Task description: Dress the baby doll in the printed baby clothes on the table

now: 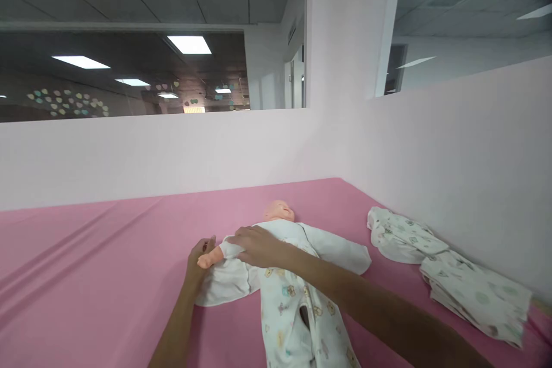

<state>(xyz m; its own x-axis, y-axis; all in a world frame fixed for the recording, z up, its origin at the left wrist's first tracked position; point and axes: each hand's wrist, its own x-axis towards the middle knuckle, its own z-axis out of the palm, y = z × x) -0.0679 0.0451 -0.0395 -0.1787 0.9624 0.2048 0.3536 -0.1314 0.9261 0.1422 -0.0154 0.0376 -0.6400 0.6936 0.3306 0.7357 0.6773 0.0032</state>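
A baby doll (278,211) lies on its back on a pink sheet, its head toward the far wall. It is dressed in a white top (332,244) and white trousers (282,310) printed with small animals. My right hand (259,244) reaches across its chest, fingers closed on the white sleeve (232,249) around the doll's bare forearm (210,257). Curled behind that forearm is my left hand (200,252), its fingers partly hidden. Under the arm, a white cloth part (228,284) of the clothing is spread flat. The other sleeve stretches right, with no doll hand showing.
Folded printed baby clothes (474,293) lie along the right wall, beside another white printed garment (401,236). The pink sheet (107,276) has creases at the left. White walls (172,152) with windows above border the far and right sides.
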